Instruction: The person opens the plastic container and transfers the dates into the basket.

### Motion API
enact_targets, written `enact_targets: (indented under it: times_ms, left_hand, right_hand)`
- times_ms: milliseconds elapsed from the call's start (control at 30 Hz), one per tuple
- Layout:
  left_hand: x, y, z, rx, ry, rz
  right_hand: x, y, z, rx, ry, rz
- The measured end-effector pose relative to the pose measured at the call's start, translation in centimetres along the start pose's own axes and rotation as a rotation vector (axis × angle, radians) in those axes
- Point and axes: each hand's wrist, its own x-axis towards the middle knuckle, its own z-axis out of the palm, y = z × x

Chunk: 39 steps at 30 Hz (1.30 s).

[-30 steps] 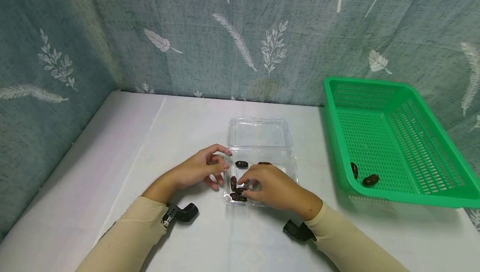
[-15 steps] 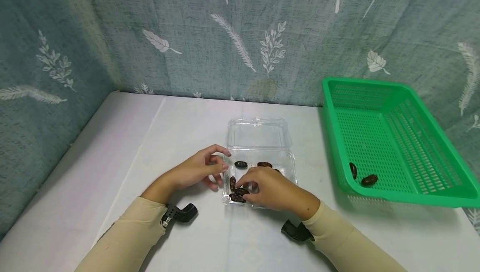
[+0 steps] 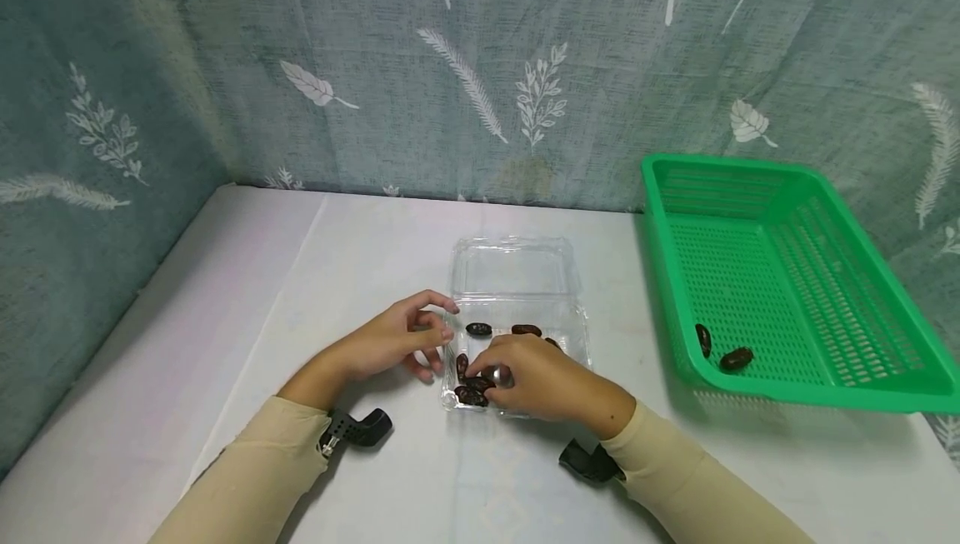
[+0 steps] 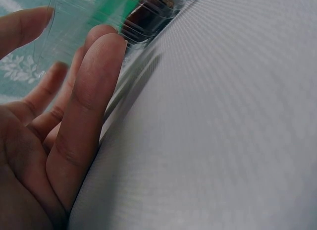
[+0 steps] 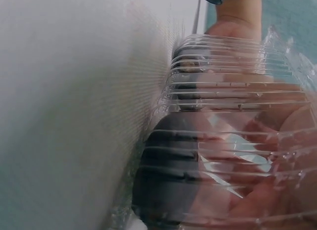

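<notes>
Dates (image 3: 477, 330) lie in the clear box (image 3: 577, 336) at the table's (image 3: 225, 294) middle, its lid folded back. Right hand (image 3: 543, 377) pinches one at the near left corner; left hand (image 3: 393, 344) steadies the box's left wall with relaxed fingers. Two dates (image 3: 735, 358) sit in the green basket (image 3: 757, 294), right.

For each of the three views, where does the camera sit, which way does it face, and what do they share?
Head: looks forward and down at the clear box, green basket, both hands.
Left wrist: low at table level, beside the left hand, facing the box wall.
Right wrist: pressed close to the ribbed box; fingers blurred behind.
All share the box of dates.
</notes>
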Motion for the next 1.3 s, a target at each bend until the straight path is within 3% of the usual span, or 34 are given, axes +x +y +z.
enact_targets:
  times_ms: [733, 1100, 1300]
  left_hand:
    - [-0.2, 0.2, 0.1, -0.005, 0.002, 0.008]
    - [0.0, -0.1, 0.0, 0.008, 0.001, 0.020]
    - [0.1, -0.1, 0.1, 0.008, 0.004, 0.007]
  right_hand:
    - [0.0, -0.3, -0.1, -0.071, 0.007, -0.001]
    - [-0.7, -0.8, -0.9, -0.212, 0.123, -0.024]
    - [-1.6, -1.0, -2.4, -0.205, 0.232, -0.083]
